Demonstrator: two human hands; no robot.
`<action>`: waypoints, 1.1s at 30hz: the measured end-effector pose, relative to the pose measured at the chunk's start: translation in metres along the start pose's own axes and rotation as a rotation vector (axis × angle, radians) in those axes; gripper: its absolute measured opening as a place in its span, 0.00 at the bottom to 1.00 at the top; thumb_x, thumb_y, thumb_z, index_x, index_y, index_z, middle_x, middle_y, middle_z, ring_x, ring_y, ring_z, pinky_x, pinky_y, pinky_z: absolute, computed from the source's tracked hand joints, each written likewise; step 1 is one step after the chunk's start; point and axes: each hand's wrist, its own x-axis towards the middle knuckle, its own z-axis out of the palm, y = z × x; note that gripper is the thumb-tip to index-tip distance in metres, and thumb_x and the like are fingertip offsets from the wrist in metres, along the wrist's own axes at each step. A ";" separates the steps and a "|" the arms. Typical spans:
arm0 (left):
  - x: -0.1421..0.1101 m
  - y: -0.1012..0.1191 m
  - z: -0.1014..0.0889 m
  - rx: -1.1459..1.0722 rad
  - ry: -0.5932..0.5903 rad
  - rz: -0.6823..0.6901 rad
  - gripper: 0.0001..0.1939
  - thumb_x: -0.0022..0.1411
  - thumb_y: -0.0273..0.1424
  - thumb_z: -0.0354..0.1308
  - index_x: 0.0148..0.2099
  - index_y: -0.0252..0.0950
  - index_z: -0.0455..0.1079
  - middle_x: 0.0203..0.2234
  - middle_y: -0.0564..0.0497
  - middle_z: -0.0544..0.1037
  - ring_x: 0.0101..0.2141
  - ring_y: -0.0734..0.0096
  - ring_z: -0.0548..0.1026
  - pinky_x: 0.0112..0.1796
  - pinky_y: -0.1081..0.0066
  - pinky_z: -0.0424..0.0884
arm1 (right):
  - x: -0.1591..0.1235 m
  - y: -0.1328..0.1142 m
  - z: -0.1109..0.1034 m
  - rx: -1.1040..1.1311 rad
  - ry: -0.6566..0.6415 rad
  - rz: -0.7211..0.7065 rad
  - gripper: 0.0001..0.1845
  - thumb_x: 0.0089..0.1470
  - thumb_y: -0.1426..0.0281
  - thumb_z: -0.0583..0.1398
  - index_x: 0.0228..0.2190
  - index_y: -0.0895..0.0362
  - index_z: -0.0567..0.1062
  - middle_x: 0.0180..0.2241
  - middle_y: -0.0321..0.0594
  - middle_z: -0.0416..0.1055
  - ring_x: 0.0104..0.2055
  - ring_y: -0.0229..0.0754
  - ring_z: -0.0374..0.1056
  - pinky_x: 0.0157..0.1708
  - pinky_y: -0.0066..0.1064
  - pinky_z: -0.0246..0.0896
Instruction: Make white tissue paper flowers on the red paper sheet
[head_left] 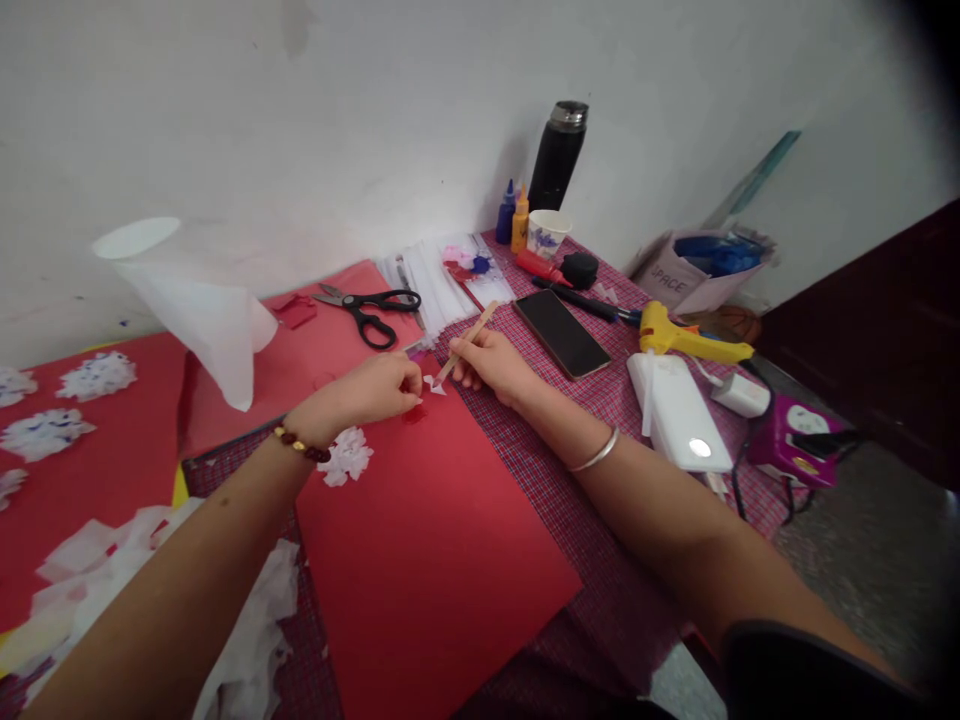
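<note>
My right hand (486, 362) is closed round a flat wooden stick (474, 334), whose lower end meets a small piece of white tissue paper (434, 384) near the top edge of the red sheet (435, 560). Just left of that piece, my left hand (386, 388) hovers over the sheet with its fingers bunched together; whether anything is pinched in them does not show. A ruffled white paper flower (346, 457) lies on the sheet's left side, below my left wrist.
Scissors (371, 308) lie behind my hands. On the right are a phone (562, 333), a yellow glue gun (686, 337) and a white power bank (679, 410). At the back stand paint bottles (520, 222), a paper cup (548, 232) and a flask (558, 158). Torn tissue (97, 570) lies left.
</note>
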 end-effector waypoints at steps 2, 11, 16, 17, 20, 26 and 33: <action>-0.001 -0.002 0.001 -0.038 0.014 0.008 0.03 0.47 0.27 0.55 0.24 0.37 0.69 0.24 0.51 0.74 0.25 0.69 0.68 0.26 0.71 0.59 | -0.001 -0.001 0.001 -0.008 -0.018 -0.003 0.16 0.61 0.73 0.55 0.21 0.58 0.69 0.13 0.30 0.68 0.11 0.28 0.60 0.09 0.17 0.50; -0.010 -0.006 0.000 -0.139 0.003 0.034 0.05 0.50 0.28 0.54 0.25 0.37 0.70 0.24 0.51 0.74 0.25 0.70 0.68 0.26 0.72 0.59 | -0.004 0.003 0.009 -0.070 -0.090 -0.083 0.15 0.61 0.73 0.56 0.21 0.58 0.67 0.15 0.32 0.71 0.14 0.28 0.62 0.13 0.18 0.55; -0.015 -0.010 -0.001 -0.161 0.027 0.026 0.04 0.49 0.27 0.54 0.26 0.37 0.71 0.23 0.52 0.74 0.25 0.71 0.69 0.28 0.72 0.60 | -0.003 0.008 0.012 -0.078 -0.121 -0.122 0.14 0.61 0.73 0.56 0.22 0.57 0.67 0.16 0.31 0.71 0.14 0.29 0.63 0.14 0.18 0.54; -0.016 -0.011 -0.001 -0.165 0.027 0.025 0.04 0.49 0.27 0.55 0.26 0.37 0.71 0.23 0.52 0.74 0.25 0.71 0.68 0.28 0.73 0.60 | -0.002 0.008 0.013 -0.077 -0.129 -0.129 0.14 0.60 0.73 0.56 0.23 0.57 0.67 0.16 0.31 0.71 0.14 0.29 0.63 0.13 0.18 0.54; -0.016 -0.013 -0.001 -0.175 0.030 0.013 0.04 0.50 0.28 0.55 0.27 0.36 0.71 0.23 0.52 0.73 0.25 0.72 0.68 0.27 0.73 0.59 | -0.001 0.010 0.015 -0.065 -0.142 -0.150 0.13 0.60 0.74 0.56 0.23 0.57 0.66 0.16 0.31 0.71 0.14 0.29 0.63 0.13 0.19 0.54; -0.016 -0.018 0.002 -0.174 0.018 0.032 0.05 0.52 0.28 0.54 0.28 0.36 0.71 0.25 0.52 0.74 0.26 0.71 0.68 0.28 0.72 0.60 | -0.001 0.012 0.017 -0.083 -0.163 -0.179 0.12 0.60 0.74 0.56 0.24 0.56 0.67 0.17 0.31 0.71 0.15 0.30 0.64 0.16 0.21 0.58; -0.015 -0.017 0.001 -0.165 0.015 0.030 0.07 0.54 0.32 0.55 0.28 0.36 0.71 0.26 0.52 0.74 0.28 0.70 0.69 0.30 0.72 0.62 | 0.000 0.015 0.021 -0.095 -0.187 -0.192 0.11 0.60 0.74 0.56 0.25 0.57 0.66 0.18 0.30 0.71 0.15 0.30 0.64 0.17 0.21 0.59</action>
